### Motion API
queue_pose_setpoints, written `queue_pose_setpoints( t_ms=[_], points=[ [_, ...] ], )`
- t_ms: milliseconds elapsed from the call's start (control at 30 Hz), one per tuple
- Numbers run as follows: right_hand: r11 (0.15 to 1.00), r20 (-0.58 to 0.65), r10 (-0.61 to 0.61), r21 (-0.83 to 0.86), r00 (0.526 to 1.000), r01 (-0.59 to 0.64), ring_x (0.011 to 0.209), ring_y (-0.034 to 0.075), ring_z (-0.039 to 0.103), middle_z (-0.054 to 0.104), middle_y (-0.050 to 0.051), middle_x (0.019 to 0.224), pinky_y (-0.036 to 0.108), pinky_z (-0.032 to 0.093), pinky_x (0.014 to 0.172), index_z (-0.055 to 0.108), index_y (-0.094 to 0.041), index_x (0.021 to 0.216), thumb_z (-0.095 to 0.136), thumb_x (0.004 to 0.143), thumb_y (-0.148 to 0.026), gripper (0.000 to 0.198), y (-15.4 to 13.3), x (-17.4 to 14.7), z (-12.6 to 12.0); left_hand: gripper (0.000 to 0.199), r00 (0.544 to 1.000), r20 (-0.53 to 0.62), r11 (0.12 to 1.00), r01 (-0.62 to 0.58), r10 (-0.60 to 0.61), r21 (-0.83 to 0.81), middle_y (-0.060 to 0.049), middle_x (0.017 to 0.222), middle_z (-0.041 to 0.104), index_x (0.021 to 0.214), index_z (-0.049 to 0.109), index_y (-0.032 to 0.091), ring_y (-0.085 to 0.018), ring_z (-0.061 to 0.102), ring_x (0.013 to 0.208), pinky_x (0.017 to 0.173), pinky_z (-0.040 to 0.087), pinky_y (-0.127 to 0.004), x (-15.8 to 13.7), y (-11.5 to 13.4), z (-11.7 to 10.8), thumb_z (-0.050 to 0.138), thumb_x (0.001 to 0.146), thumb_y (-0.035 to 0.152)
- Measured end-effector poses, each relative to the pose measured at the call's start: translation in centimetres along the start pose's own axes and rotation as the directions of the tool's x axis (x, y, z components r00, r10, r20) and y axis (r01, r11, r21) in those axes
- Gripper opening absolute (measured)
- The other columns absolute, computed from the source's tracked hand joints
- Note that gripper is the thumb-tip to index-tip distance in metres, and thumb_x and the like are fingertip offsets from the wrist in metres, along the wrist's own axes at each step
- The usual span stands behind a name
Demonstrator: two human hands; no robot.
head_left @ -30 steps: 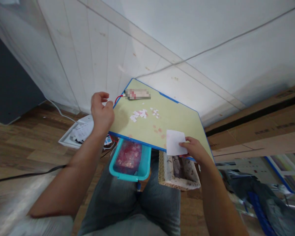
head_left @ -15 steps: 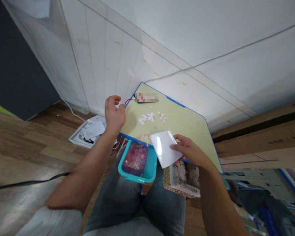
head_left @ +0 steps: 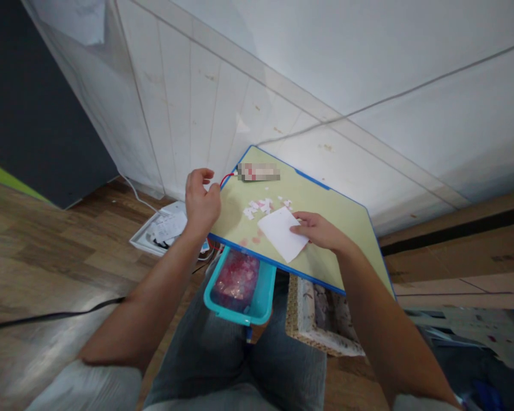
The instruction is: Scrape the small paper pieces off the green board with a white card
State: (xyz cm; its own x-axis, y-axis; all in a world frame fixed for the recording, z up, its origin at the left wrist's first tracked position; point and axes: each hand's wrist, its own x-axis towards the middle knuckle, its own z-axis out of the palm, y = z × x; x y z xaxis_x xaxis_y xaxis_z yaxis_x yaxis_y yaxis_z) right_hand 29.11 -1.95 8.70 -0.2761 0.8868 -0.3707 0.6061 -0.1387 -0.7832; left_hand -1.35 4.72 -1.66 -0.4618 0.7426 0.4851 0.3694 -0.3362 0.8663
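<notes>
Pinched between the thumb and fingers of my right hand (head_left: 314,228) is a white square sheet (head_left: 284,234), thumb on top. It is held over the front part of a yellow-green board table (head_left: 342,228) with a blue rim. Just behind the sheet lie several small white paper bits (head_left: 259,208), some with pink marks. My left hand (head_left: 203,200) hovers at the table's left edge, fingers loosely curled, with a gap between thumb and forefinger and nothing clearly seen in it. Close to its thumb, a red cord (head_left: 227,176) leads to a blurred-out flat item (head_left: 259,172) on the table.
Below the table's front edge is a turquoise bin (head_left: 263,299) with a pink-red plastic bag (head_left: 236,279). A lined woven basket (head_left: 300,325) stands right of it. On the floor at left lies a white box (head_left: 148,242) with papers. Cardboard (head_left: 462,251) borders the right side; a wall rises behind.
My right hand has carried the sheet forward and laid it flatter over the table, nearer the paper bits. The left hand keeps its pose. The view has shifted slightly.
</notes>
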Motion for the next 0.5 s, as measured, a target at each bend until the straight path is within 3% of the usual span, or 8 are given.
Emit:
queue_pose_setpoints(
  t_ms=[133, 233, 300, 433, 500],
  points=[
    [0.996, 0.228, -0.057, 0.082, 0.972, 0.04, 0.081, 0.019, 0.071, 0.078, 0.007, 0.1, 0.026, 0.053, 0.067, 0.067, -0.016, 0.123, 0.073, 0.085, -0.036, 0.043, -1.4, -1.3, 2.2, 0.028, 1.0, -0.01, 1.0, 0.011, -0.011, 0.002, -0.005, 0.112, 0.064, 0.11, 0.061, 0.022, -0.02, 0.061, 0.1, 0.094, 0.048, -0.036, 0.0, -0.1, 0.0, 0.058, 0.083, 0.015],
    [0.997, 0.356, -0.061, 0.071, 0.932, 0.038, 0.084, 0.02, 0.072, 0.078, 0.007, 0.103, 0.027, 0.054, 0.07, 0.067, -0.018, 0.125, 0.072, 0.088, -0.039, 0.043, -2.3, -2.0, 1.9, 0.028, 1.0, 0.0, 1.0, 0.02, -0.02, 0.004, -0.005, 0.112, 0.064, 0.11, 0.061, 0.022, -0.02, 0.061, 0.101, 0.093, 0.048, -0.036, 0.0, 0.1, -0.2, 0.058, 0.083, 0.015],
    [0.996, 0.326, -0.079, 0.054, 0.942, 0.065, 0.083, 0.02, 0.072, 0.078, 0.006, 0.101, 0.028, 0.054, 0.07, 0.068, -0.018, 0.126, 0.072, 0.088, -0.04, 0.044, -2.5, -1.6, 1.3, 0.027, 1.0, 0.004, 1.0, 0.023, -0.023, 0.002, -0.005, 0.112, 0.065, 0.11, 0.062, 0.021, -0.02, 0.062, 0.101, 0.092, 0.048, -0.036, 0.0, 0.3, -0.2, 0.058, 0.084, 0.015],
    [0.987, 0.115, -0.159, -0.018, 0.98, 0.163, 0.088, 0.02, 0.071, 0.077, 0.007, 0.107, 0.029, 0.056, 0.075, 0.069, -0.017, 0.125, 0.072, 0.087, -0.036, 0.043, -2.0, 0.1, 1.1, 0.027, 1.0, 0.006, 1.0, 0.023, -0.023, -0.001, -0.005, 0.113, 0.065, 0.111, 0.062, 0.022, -0.02, 0.062, 0.103, 0.091, 0.047, -0.037, -0.1, 0.3, -0.3, 0.058, 0.085, 0.016],
    [0.979, 0.135, -0.189, -0.046, 0.973, 0.197, 0.094, 0.021, 0.072, 0.077, 0.008, 0.114, 0.031, 0.056, 0.081, 0.071, -0.018, 0.125, 0.071, 0.088, -0.035, 0.041, -1.7, 0.6, 1.2, 0.027, 0.999, 0.012, 1.0, 0.03, -0.03, -0.001, -0.006, 0.114, 0.065, 0.111, 0.062, 0.022, -0.021, 0.062, 0.103, 0.09, 0.047, -0.037, -0.2, 0.4, -0.3, 0.058, 0.085, 0.016]
  ],
)
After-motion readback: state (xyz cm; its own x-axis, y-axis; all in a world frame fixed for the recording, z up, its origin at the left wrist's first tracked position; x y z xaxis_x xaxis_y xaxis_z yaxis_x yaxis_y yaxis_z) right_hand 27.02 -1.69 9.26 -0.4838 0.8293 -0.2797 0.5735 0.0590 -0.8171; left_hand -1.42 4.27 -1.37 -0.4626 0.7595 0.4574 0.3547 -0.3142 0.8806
